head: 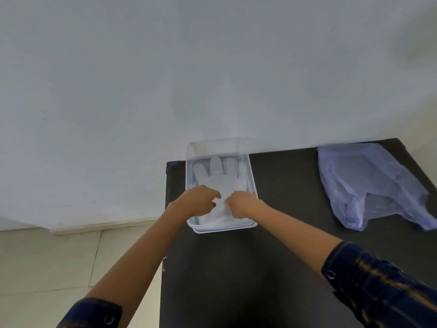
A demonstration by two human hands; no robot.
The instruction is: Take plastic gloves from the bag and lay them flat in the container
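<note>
A clear plastic container (251, 172) stands at the far left of the black table. Inside it lies a translucent plastic glove (218, 177), spread flat with its fingers pointing away from me. My left hand (197, 201) and my right hand (241, 203) are both over the near half of the container, fingers curled down onto the glove's cuff. Each hand appears to pinch the cuff, though the contact is partly hidden by the knuckles. A pale blue plastic bag (369, 183) lies crumpled on the table to the right.
The black table (272, 268) has its left edge just beside the container, with tiled floor (47, 261) below. A white wall (165, 79) rises right behind the table. The bag reaches the table's right edge.
</note>
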